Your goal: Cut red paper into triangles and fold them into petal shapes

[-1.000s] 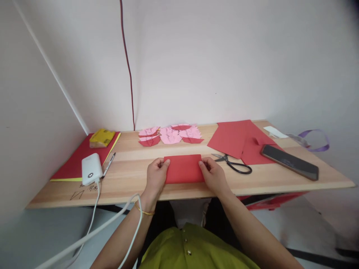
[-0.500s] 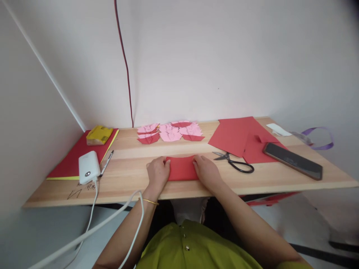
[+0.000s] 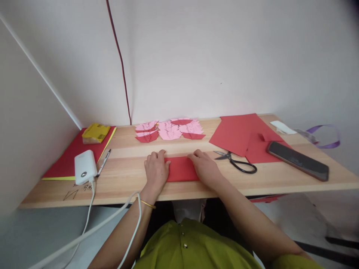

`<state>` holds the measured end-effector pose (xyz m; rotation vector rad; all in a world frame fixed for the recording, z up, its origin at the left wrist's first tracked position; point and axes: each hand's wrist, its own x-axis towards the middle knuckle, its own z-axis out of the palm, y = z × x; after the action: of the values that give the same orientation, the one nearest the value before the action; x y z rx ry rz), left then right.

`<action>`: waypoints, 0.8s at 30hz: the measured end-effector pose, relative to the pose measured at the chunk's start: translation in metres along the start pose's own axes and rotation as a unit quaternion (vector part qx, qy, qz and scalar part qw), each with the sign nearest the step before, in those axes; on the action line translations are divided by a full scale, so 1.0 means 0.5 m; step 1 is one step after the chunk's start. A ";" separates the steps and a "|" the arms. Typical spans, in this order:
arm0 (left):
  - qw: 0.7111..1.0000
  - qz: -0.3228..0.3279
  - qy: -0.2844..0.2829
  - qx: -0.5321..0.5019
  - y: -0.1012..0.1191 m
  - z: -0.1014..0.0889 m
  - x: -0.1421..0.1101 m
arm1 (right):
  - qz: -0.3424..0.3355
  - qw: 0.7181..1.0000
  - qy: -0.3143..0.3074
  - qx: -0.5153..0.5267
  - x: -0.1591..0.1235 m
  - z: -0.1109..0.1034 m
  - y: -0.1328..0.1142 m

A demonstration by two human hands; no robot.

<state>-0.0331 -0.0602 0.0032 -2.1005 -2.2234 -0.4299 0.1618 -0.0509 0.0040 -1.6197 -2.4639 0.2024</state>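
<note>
A folded piece of red paper [image 3: 181, 169] lies on the tabletop close to its front edge, directly before me. My left hand [image 3: 156, 170] is closed on its left end, the thumb resting on the paper and the fingers bent at the far corner. At the right end my right hand [image 3: 206, 168] grips the paper, its fingers over the far right corner. Where the fingers meet the paper is partly hidden. Just right of that hand lie black-handled scissors [image 3: 238, 163] with their blades parted.
Behind are several pink and red cut paper shapes [image 3: 169, 131]. Red sheets [image 3: 235, 130] and a phone [image 3: 297, 160] lie right. Left are a white power bank [image 3: 85, 166], a pen [image 3: 104, 163] and a yellow packet [image 3: 96, 133]. A white cable [image 3: 92, 228] crosses my left forearm.
Both hands have shifted on the paper's ends, fingers reaching further over the far edge. The paper's far edge, slightly bowed before, looks flatter. The view has tilted a little.
</note>
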 end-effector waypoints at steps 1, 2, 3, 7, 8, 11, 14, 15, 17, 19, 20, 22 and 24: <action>0.999 0.027 -0.018 -0.004 -0.002 0.000 0.005 | -0.022 1.000 -0.010 0.001 0.002 -0.001 0.003; 0.998 0.057 -0.040 -0.009 -0.004 0.000 0.010 | -0.039 0.999 -0.022 0.003 0.003 -0.002 0.007; 0.994 0.087 -0.063 -0.015 -0.006 0.000 0.016 | -0.052 0.998 -0.033 0.005 0.005 -0.003 0.010; 0.980 0.162 -0.118 -0.006 -0.011 -0.009 0.029 | -0.067 0.997 -0.046 0.004 0.005 -0.006 0.016; 0.978 0.168 -0.123 0.003 -0.009 -0.014 0.028 | -0.067 0.997 -0.044 0.002 0.004 -0.006 0.015; 0.975 0.179 -0.129 0.012 0.008 -0.034 0.014 | -0.063 0.997 -0.042 -0.001 0.001 -0.005 0.014; 0.957 0.246 -0.151 -0.032 0.036 -0.048 -0.013 | -0.061 0.997 -0.048 -0.005 0.001 -0.002 0.016; 0.948 0.270 -0.162 -0.040 0.043 -0.049 -0.023 | -0.062 0.997 -0.051 -0.005 0.002 -0.001 0.018; 0.940 0.295 -0.168 -0.041 0.053 -0.043 -0.041 | -0.064 0.996 -0.057 -0.005 0.002 0.002 0.022; 0.935 0.309 -0.170 -0.035 0.052 -0.031 -0.056 | -0.063 0.996 -0.055 -0.006 0.002 0.004 0.024; 0.933 0.314 -0.173 -0.033 0.048 -0.023 -0.061 | -0.062 0.997 -0.053 -0.008 0.001 0.005 0.024; 0.932 0.316 -0.174 -0.031 0.037 -0.007 -0.070 | -0.063 0.997 -0.049 -0.014 -0.002 0.004 0.024; 0.928 0.330 -0.167 -0.031 0.026 0.005 -0.077 | -0.067 0.996 -0.047 -0.018 -0.004 0.003 0.024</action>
<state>-0.0170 -0.0963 -0.0059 -2.9392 -1.4597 -0.0966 0.1733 -0.0481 0.0000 -1.4839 -2.6499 0.2204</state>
